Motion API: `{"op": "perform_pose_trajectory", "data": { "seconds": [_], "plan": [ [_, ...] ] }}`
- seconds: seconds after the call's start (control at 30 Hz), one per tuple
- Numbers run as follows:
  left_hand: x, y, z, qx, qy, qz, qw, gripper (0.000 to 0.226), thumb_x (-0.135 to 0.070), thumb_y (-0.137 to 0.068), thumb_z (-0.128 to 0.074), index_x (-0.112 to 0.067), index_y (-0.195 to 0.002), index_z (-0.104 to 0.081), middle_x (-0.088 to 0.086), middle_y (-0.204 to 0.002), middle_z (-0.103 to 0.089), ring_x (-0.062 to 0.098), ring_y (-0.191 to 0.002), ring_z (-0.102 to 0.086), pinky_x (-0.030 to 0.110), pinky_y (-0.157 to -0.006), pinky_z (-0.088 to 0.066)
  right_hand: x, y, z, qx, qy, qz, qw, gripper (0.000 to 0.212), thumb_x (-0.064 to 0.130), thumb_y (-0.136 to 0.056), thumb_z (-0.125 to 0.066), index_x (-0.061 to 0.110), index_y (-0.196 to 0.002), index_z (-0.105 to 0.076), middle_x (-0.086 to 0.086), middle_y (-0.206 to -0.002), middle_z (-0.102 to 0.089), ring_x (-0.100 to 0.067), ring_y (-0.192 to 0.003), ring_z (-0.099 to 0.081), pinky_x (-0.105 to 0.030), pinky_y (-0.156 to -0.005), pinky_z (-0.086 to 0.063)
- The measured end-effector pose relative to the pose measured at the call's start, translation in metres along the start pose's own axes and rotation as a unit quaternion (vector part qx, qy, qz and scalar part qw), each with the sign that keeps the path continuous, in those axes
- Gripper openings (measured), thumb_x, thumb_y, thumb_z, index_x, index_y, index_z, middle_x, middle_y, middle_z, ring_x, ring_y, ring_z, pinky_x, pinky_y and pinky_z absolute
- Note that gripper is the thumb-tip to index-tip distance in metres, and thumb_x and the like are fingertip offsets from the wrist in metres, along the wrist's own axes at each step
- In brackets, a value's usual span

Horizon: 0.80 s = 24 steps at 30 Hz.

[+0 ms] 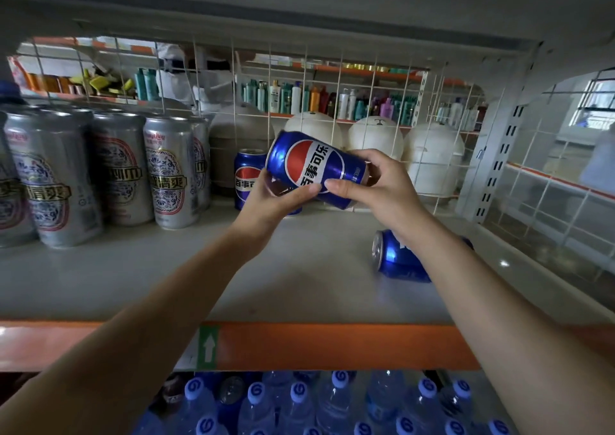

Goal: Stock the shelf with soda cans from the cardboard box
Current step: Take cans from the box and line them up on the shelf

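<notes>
A blue Pepsi can (312, 163) is tilted on its side in the air above the grey shelf (166, 278). My right hand (382, 184) grips its right end and my left hand (276, 198) holds it from below. Behind my left hand another blue can (246, 174) stands upright near the back of the shelf, with a further can mostly hidden under my left hand. A third blue can (396, 258) lies on its side on the shelf, under my right forearm. The cardboard box is out of view.
Several tall silver beer cans (109, 168) stand in rows at the left. A white wire grid (336, 101) closes the back, with pale round containers (432, 154) behind it. The shelf has an orange front edge (299, 344). Water bottles (299, 404) fill the level below.
</notes>
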<state>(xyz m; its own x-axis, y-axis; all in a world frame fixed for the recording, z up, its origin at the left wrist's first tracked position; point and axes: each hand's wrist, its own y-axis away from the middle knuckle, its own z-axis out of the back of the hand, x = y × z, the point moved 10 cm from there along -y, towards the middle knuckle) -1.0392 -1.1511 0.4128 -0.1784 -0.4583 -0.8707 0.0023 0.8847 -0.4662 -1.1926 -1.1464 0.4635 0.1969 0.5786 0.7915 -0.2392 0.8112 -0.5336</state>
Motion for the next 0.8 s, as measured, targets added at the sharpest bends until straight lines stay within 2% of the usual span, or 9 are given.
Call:
{"op": "perform_pose_trajectory", "data": {
  "seconds": [0.1,0.17,0.3,0.4,0.5,0.6,0.67,0.73,0.8],
  "plan": [
    [-0.005,0.003,0.0,-0.008,0.02,-0.005,1.0,0.091,-0.036,-0.052,-0.088,-0.004,-0.127,-0.046,0.019,-0.121,-0.059,0.027,-0.109,-0.061,0.032,-0.086,-0.054,-0.003,0.001,-0.007,-0.01,-0.034,-0.003,0.999,0.041,0.018,-0.072,-0.078,0.021,-0.105,-0.054,0.006,-0.098,-0.064,-0.008,-0.087,-0.063,-0.028,-0.08,-0.055],
    [-0.007,0.004,0.0,-0.01,0.022,-0.005,1.0,0.08,-0.026,-0.06,-0.081,-0.004,-0.127,-0.045,0.018,-0.121,-0.059,0.026,-0.107,-0.063,0.031,-0.082,-0.055,-0.009,0.002,-0.01,0.004,-0.028,-0.018,0.999,0.043,0.022,-0.073,-0.078,0.022,-0.107,-0.052,0.004,-0.103,-0.064,-0.014,-0.094,-0.063,-0.034,-0.084,-0.055],
    [-0.009,0.007,-0.006,0.007,0.028,0.0,1.0,0.062,-0.011,-0.07,-0.07,-0.009,-0.127,-0.046,0.015,-0.119,-0.06,0.022,-0.1,-0.066,0.029,-0.073,-0.056,-0.011,0.007,-0.014,0.042,0.006,-0.025,0.999,0.058,0.027,-0.071,-0.078,0.017,-0.12,-0.049,0.005,-0.107,-0.061,-0.012,-0.098,-0.061,-0.03,-0.086,-0.053],
    [-0.009,0.007,-0.007,0.021,0.028,0.003,0.999,0.068,-0.017,-0.066,-0.077,-0.01,-0.127,-0.047,0.016,-0.121,-0.059,0.025,-0.1,-0.066,0.032,-0.074,-0.056,-0.009,0.01,-0.015,0.064,0.028,-0.02,0.997,0.061,0.037,-0.066,-0.075,0.02,-0.118,-0.048,0.005,-0.105,-0.061,-0.009,-0.096,-0.06,-0.024,-0.083,-0.051],
    [-0.011,0.007,-0.006,0.028,0.024,0.0,0.999,0.07,-0.024,-0.063,-0.075,-0.01,-0.126,-0.049,0.013,-0.119,-0.061,0.023,-0.101,-0.066,0.033,-0.074,-0.056,-0.007,0.011,-0.015,0.089,0.017,-0.031,0.995,0.058,0.048,-0.066,-0.062,0.018,-0.115,-0.051,-0.005,-0.113,-0.063,-0.019,-0.104,-0.061,-0.03,-0.088,-0.051],
    [-0.012,0.006,-0.006,0.039,0.013,0.001,0.999,0.067,-0.025,-0.063,-0.074,-0.013,-0.124,-0.051,0.01,-0.117,-0.062,0.021,-0.101,-0.066,0.032,-0.074,-0.056,0.001,0.006,-0.011,0.08,-0.004,-0.026,0.996,0.041,0.04,-0.083,-0.056,0.015,-0.116,-0.054,-0.005,-0.117,-0.062,-0.016,-0.107,-0.06,-0.023,-0.087,-0.05],
    [-0.012,0.007,-0.008,0.05,-0.005,0.002,0.999,0.071,-0.026,-0.063,-0.076,-0.011,-0.127,-0.049,0.011,-0.118,-0.062,0.022,-0.103,-0.065,0.031,-0.074,-0.055,0.003,0.003,-0.012,0.088,-0.017,-0.034,0.995,0.05,0.037,-0.084,-0.058,0.012,-0.126,-0.051,-0.005,-0.12,-0.061,-0.013,-0.106,-0.061,-0.017,-0.08,-0.051],
    [-0.013,0.007,-0.009,0.06,-0.017,0.003,0.998,0.078,-0.025,-0.063,-0.081,-0.009,-0.131,-0.045,0.013,-0.12,-0.061,0.023,-0.104,-0.065,0.031,-0.076,-0.055,0.0,0.002,-0.016,0.114,-0.013,-0.046,0.992,0.061,0.034,-0.08,-0.065,0.017,-0.135,-0.045,-0.006,-0.119,-0.062,-0.014,-0.105,-0.062,-0.019,-0.079,-0.052],
    [-0.012,0.007,-0.01,0.064,-0.015,0.007,0.998,0.087,-0.031,-0.06,-0.081,-0.01,-0.133,-0.041,0.015,-0.121,-0.061,0.024,-0.104,-0.065,0.031,-0.075,-0.055,-0.002,0.004,-0.019,0.136,0.009,-0.048,0.99,0.066,0.022,-0.078,-0.072,0.022,-0.137,-0.042,-0.004,-0.117,-0.061,-0.014,-0.105,-0.061,-0.026,-0.084,-0.053]
  ]
}}
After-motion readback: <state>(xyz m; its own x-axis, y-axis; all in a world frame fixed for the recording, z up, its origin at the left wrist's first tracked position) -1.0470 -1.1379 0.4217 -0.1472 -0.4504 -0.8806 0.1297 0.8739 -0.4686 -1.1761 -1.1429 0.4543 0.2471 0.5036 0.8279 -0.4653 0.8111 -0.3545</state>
